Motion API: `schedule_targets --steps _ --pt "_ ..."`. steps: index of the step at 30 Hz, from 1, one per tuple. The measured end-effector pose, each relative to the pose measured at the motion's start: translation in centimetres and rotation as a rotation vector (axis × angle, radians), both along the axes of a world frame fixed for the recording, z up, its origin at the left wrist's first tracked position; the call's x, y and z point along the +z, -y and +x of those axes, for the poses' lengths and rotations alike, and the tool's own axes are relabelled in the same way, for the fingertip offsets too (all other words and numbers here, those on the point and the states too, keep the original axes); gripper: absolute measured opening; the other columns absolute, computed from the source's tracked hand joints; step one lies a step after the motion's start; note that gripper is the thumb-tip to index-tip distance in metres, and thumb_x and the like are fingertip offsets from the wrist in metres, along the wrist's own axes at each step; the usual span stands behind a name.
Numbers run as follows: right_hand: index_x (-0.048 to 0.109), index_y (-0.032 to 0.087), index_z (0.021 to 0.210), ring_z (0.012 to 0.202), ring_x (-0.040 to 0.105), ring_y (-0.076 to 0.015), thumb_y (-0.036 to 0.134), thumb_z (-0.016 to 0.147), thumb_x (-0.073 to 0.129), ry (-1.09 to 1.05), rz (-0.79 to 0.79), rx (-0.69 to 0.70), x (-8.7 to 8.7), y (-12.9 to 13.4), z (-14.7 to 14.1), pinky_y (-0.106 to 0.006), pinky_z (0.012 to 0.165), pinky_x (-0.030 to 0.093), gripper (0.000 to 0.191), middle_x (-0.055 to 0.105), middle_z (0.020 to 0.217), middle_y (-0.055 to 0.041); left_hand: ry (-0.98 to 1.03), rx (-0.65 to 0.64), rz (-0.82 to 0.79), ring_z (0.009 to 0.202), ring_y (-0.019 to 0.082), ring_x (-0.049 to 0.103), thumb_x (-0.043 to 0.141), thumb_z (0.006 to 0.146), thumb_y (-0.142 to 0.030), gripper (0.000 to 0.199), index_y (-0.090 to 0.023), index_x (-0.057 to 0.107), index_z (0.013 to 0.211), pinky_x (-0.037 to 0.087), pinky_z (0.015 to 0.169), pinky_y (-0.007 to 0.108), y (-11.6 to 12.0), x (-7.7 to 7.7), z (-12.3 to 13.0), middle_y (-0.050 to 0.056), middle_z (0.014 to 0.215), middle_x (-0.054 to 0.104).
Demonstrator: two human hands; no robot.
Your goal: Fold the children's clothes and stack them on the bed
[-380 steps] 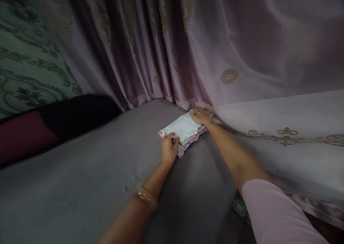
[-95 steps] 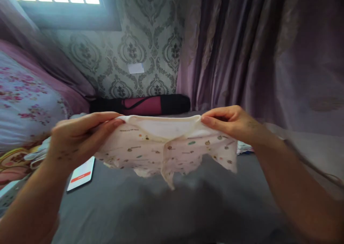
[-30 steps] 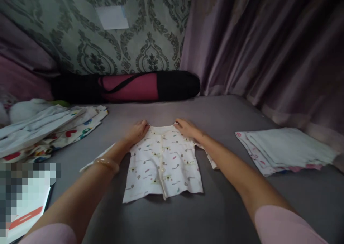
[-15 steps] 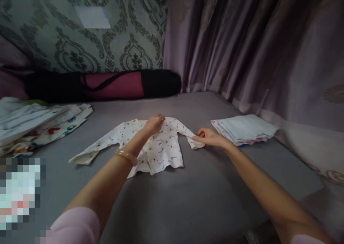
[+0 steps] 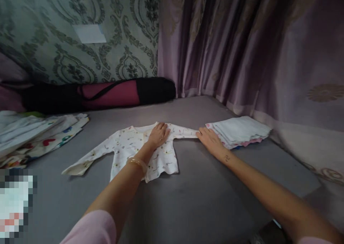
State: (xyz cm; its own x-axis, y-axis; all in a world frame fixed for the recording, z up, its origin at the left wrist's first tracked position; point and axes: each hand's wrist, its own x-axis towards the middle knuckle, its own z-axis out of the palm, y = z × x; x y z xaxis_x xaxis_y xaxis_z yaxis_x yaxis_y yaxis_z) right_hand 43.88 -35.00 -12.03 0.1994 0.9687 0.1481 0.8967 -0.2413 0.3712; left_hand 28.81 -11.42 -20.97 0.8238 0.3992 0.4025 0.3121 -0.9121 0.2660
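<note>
A small white long-sleeved baby shirt (image 5: 129, 140) with a scattered print lies spread on the grey surface. My left hand (image 5: 159, 133) rests flat on its upper right part, near the neckline, fingers stretched out. At the end of the right sleeve, my right hand (image 5: 211, 140) is closed over the cuff, which its fingers hide. That sleeve (image 5: 185, 132) runs straight out to the side. The other sleeve (image 5: 88, 159) slants down to the left. My left forearm covers part of the shirt's lower front.
A stack of folded cloths (image 5: 242, 131) sits just beyond my right hand. Loose printed clothes (image 5: 51, 136) are heaped at the left. Along the wall lies a long black and maroon bag (image 5: 113, 93). Purple curtains (image 5: 215, 47) hang at the right.
The right sleeve has gone from bent downward to straight out, with my right hand over its cuff. My left hand has flattened onto the shirt. The view has tilted slightly up.
</note>
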Motion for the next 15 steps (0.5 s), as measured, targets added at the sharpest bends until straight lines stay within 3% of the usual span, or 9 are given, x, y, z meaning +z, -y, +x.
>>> schedule_targets --steps 4,8,11,15 --pt "0.065 0.016 0.1 0.101 0.053 -0.024 0.005 0.088 0.043 -0.149 -0.103 -0.05 -1.1 0.5 1.4 -0.033 0.085 0.036 0.027 0.062 0.105 -0.0118 -0.038 0.02 0.024 0.126 0.028 0.045 0.037 0.095 -0.045 0.048 -0.013 0.051 0.128 0.036 0.107 0.043 0.2 0.0 -0.2 0.017 0.133 0.051" --pt "0.067 0.017 0.107 0.101 0.058 -0.0219 0.009 0.09 0.042 -0.407 -0.085 -0.249 0.2 -2.1 2.7 -0.03 0.084 0.039 0.031 0.067 0.106 -0.012 -0.04 0.01 0.005 0.126 0.027 0.045 0.037 0.095 -0.046 0.048 -0.016 0.05 0.129 0.037 0.106 0.042 0.4 0.4 -0.4 0.015 0.133 0.05" --pt "0.065 0.015 0.113 0.104 0.059 -0.0217 0.017 0.093 0.043 -0.502 -0.06 -0.37 0.1 -4.1 3.6 -0.029 0.083 0.04 0.031 0.067 0.112 -0.0147 -0.033 0.003 0.002 0.125 0.027 0.045 0.038 0.095 -0.047 0.049 -0.014 0.052 0.128 0.036 0.107 0.041 0.6 0.9 -0.6 0.016 0.133 0.05" --pt "0.072 0.017 0.094 0.094 0.062 -0.0215 0.023 0.084 0.056 -0.599 -0.031 -0.437 -1.2 -5.0 5.1 -0.027 0.075 0.042 0.02 0.07 0.098 -0.0103 -0.063 -0.02 -0.017 0.131 0.028 0.04 0.039 0.093 -0.054 0.057 -0.012 0.051 0.131 0.029 0.112 0.041 0.9 1.3 -0.6 0.015 0.136 0.051"
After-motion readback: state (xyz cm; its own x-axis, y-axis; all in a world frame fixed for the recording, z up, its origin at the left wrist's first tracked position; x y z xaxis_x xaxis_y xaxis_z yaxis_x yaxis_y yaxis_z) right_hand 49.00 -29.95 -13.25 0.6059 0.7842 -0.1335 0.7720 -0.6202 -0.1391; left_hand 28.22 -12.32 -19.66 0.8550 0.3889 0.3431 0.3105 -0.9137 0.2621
